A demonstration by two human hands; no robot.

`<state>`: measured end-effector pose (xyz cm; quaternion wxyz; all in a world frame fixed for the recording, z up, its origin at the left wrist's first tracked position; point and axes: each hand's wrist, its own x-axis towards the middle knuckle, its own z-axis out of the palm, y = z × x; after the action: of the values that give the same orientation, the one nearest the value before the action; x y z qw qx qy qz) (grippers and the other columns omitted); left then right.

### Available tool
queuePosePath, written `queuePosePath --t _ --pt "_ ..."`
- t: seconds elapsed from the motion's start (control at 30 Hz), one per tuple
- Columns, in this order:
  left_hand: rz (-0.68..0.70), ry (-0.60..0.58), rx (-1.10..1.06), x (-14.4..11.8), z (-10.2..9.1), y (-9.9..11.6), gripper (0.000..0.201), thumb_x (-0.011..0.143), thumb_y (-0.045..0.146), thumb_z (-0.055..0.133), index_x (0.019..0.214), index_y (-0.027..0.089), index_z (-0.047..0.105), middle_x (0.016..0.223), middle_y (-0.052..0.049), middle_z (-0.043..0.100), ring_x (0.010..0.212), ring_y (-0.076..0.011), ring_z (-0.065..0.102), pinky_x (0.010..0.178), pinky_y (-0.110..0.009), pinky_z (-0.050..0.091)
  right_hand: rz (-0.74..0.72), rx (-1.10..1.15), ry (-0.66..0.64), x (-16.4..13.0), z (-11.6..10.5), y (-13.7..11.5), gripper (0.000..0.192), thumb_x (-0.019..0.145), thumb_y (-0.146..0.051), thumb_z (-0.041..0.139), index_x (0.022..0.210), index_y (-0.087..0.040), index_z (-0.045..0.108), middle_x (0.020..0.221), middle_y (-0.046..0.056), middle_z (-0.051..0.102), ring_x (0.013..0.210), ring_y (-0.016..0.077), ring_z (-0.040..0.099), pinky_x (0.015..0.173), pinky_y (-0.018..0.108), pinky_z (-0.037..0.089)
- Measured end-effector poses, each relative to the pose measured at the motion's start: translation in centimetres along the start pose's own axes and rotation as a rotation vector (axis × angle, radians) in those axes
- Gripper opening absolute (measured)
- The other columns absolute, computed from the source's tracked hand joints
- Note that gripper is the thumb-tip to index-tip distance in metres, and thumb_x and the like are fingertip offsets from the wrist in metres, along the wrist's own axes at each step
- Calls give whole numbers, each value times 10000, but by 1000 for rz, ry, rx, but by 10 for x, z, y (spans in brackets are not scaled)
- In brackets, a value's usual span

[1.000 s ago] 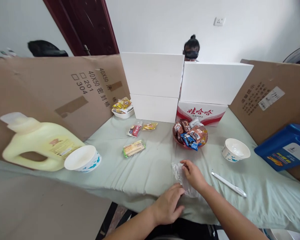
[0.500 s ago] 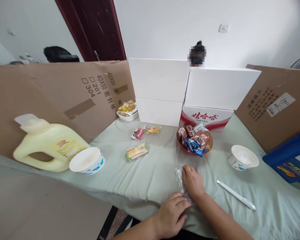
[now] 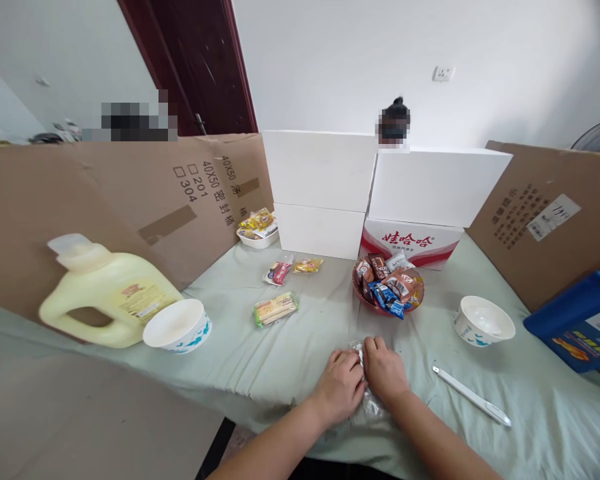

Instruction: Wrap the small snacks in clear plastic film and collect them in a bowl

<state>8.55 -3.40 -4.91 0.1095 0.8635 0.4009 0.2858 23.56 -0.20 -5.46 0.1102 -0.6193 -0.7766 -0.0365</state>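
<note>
Near the front edge of the cloth-covered table (image 3: 260, 353), both hands lay palm-down and side by side on a small clear plastic packet (image 3: 370, 400). The left hand (image 3: 341, 387) and right hand (image 3: 386, 370) pressed it flat between them, fingers together over the crinkled film, so only its ends showed.

Just behind them stood a red dish of wrapped candies (image 3: 387, 287), glossy brown, blue and silver. To the right lay a slim white pen (image 3: 473, 396) and a white paper bowl (image 3: 483, 321), with a blue plastic jug (image 3: 575, 323) at the right edge. Toward the left edge sat a second paper bowl (image 3: 177, 325) touching a pale yellow detergent jug (image 3: 107, 297) lying on its side. A green-wrapped biscuit pack (image 3: 276, 309) and two small snack packets (image 3: 293, 269) lay mid-table, and a white tray of yellow packets (image 3: 257, 228) stood at the back. White foam boxes (image 3: 380, 183) and brown cardboard sheets (image 3: 130, 200) walled the far and side edges; the pale green cloth was soft and wrinkled.
</note>
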Motion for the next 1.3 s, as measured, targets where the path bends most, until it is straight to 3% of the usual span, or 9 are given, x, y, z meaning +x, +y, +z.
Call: queuePosePath --t 0.13,0.27,0.43,0.63,0.77,0.97,1.07,1.2,1.3 --pt "-10 -22 25 -4 3 -2 27 813 178 601 836 176 613 1037 -90 605 1116 -267 538 993 -465 403 60 -14 34 3 -13 31 208 950 -215 405 907 -154 600 861 116 626 719 201 610 623 302 435" --pt "-51 -32 15 -6 0 0 107 801 172 609 906 156 596 1099 -111 605 1130 -266 530 1001 -455 400 19 13 82 -16 -31 51 251 934 -262 464 1073 -124 621 1085 177 633 1047 291 584 892 430 450" --pt "-25 -81 30 -4 -2 -2 273 876 118 503 1127 182 588 1298 -80 574 1216 -245 481 1049 -458 348 -525 102 110 -90 -25 23 687 844 -456 580 1431 -153 392 1464 121 444 1379 294 338 1091 451 332" --pt "-1 -127 95 5 -1 2 228 903 203 540 1119 206 616 1237 -68 614 1166 -253 499 1003 -465 363 -394 -45 181 -156 3 1 812 717 -149 548 1487 -124 294 1532 107 337 1412 286 290 1097 430 322" --pt "74 -189 156 20 7 12 187 896 238 564 1055 189 648 1146 -89 647 1145 -265 523 1020 -463 364 -360 -27 177 -159 5 -1 793 720 -125 521 1482 -133 301 1529 102 344 1417 277 282 1114 439 304" --pt "120 -290 171 25 19 1 433 943 350 513 1364 253 477 1484 -55 431 1375 -248 361 1116 -461 284 -365 69 135 -151 -5 1 663 794 -189 550 1434 -153 381 1457 113 458 1349 277 389 1086 445 336" --pt "127 -324 190 20 19 -4 464 964 381 469 1407 249 423 1525 -59 369 1420 -242 284 1153 -469 212 -338 174 107 -138 -19 10 521 843 -232 567 1353 -184 475 1361 111 547 1243 271 484 1043 453 369" --pt "142 -260 157 16 13 -2 484 943 377 492 1403 242 424 1520 -83 360 1401 -253 304 1128 -464 260 -320 225 130 -118 -29 19 438 856 -185 561 1292 -198 518 1251 112 587 1150 254 518 975 439 408" --pt "98 -142 103 12 7 0 435 876 347 593 1287 215 546 1381 -113 494 1269 -281 432 1058 -478 334 -305 228 105 -114 -27 18 272 896 -149 509 1141 -220 603 1028 68 631 949 209 557 837 363 444"
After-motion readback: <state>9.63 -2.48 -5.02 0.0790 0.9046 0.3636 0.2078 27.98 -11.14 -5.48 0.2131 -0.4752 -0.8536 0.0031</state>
